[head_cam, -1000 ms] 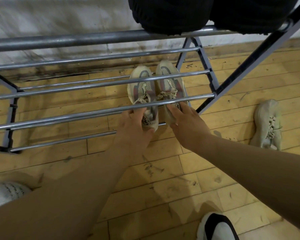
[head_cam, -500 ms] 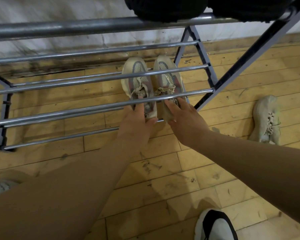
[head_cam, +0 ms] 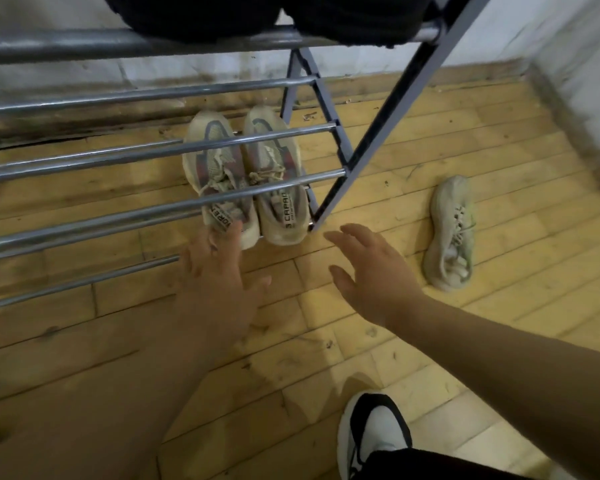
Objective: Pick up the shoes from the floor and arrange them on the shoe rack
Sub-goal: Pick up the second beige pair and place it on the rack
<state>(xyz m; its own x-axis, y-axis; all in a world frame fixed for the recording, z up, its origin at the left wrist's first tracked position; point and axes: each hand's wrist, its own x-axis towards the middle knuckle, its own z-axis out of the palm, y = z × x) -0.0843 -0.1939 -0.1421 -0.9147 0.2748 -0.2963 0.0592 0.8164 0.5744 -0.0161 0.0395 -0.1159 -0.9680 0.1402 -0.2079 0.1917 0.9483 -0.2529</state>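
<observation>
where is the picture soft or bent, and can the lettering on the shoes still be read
Head view: the left hand and right hand are smeared with motion blur; the metal shoe rack's bars fan out from wide-angle distortion; the grey-and-pink sneakers stay sharp enough, with "CAPA" readable on the right one's tongue; light is dim and even, without glare.

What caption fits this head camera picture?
Two open hands leave a pair of sneakers on the rack.
</observation>
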